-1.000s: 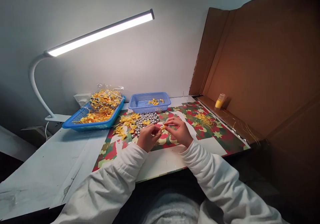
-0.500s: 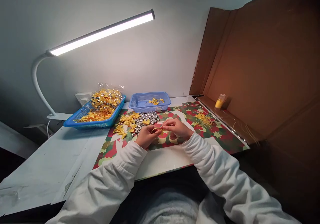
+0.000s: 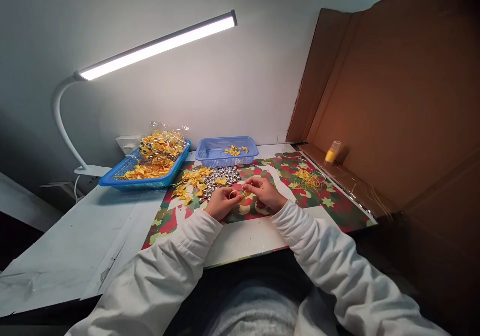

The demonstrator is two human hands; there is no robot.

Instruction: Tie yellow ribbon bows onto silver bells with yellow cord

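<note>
Over the patterned sheet, my left hand [image 3: 221,204] pinches a thin yellow cord [image 3: 235,192] that curves in a small loop. My right hand [image 3: 267,194] faces it, thumb and forefinger closed on the same cord, with a bit of yellow ribbon [image 3: 246,194] at the fingertips. The fingers hide how cord and ribbon join. Just beyond my left hand lie a pile of small silver bells or beads [image 3: 227,175] and a heap of yellow ribbon bows [image 3: 195,177]. Farther right rests a bundle of yellow cords [image 3: 308,179].
A blue basket [image 3: 146,184] heaped with yellow bows and silver pieces stands at left. Behind the silver pile, a shallower blue basket [image 3: 227,160] holds several bows. A lit lamp [image 3: 161,46] arches above. Cardboard [image 3: 393,101] walls the right side, beside a yellow-filled bottle [image 3: 332,153].
My right fingertips have drawn slightly apart from the left ones, showing more of the cord loop and ribbon between them. The whole view has shifted a little.
</note>
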